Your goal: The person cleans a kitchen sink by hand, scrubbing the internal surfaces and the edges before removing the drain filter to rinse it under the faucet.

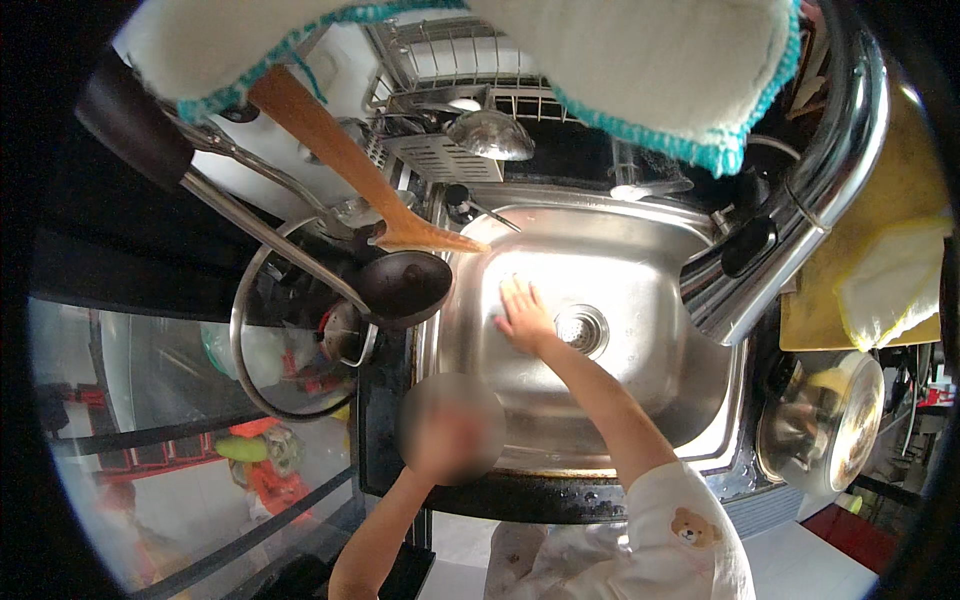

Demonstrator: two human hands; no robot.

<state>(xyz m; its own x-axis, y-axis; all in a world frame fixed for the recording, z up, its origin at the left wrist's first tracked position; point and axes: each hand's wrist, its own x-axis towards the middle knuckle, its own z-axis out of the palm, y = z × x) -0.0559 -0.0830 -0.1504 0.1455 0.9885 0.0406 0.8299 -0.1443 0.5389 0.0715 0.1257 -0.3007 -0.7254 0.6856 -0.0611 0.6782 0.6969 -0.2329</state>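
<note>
My right hand (526, 316) reaches over the stainless steel sink basin (645, 390), fingers somewhat apart and nothing held. It is just left of the drain strainer (582, 331); whether it touches the metal I cannot tell. Near the basin's lower left corner is my left hand (448, 437), covered by a round blur that hides its fingers and anything in them. A chrome faucet (795, 232) arches in from the upper right. A wooden spatula (352, 169) and a dark ladle (405, 289) hang at the upper left, their lower ends near the basin's left rim.
White cloths with teal edging (667, 67) hang across the top. A wire rack (457, 52) and a metal strainer or ladle bowl (491, 135) are behind the sink. At left is a glass lid (244, 352). A metal pot (832, 420) and yellow-edged cloth (892, 285) are at right.
</note>
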